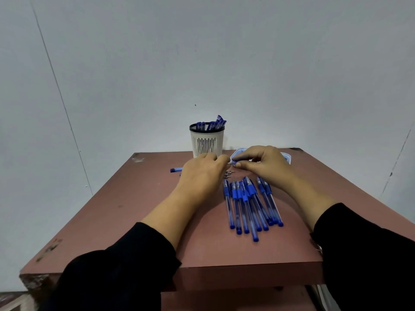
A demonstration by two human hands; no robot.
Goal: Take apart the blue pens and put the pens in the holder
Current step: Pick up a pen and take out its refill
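Blue pen (176, 169) runs crosswise between our hands: left hand (203, 173) curled around its barrel, right hand (261, 163) pinching the tip end, holder (207, 142) just beyond.

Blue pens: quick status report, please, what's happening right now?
Both hands, left and right, working one pen part between fingertips. Pen pile waits on table; holder partly filled. Nothing blocking.

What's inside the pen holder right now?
Several blue pens stand in the holder, their capped tops poking above the black rim, leaning right. Their lower parts are hidden by the slatted wall, so an exact count isn't possible.
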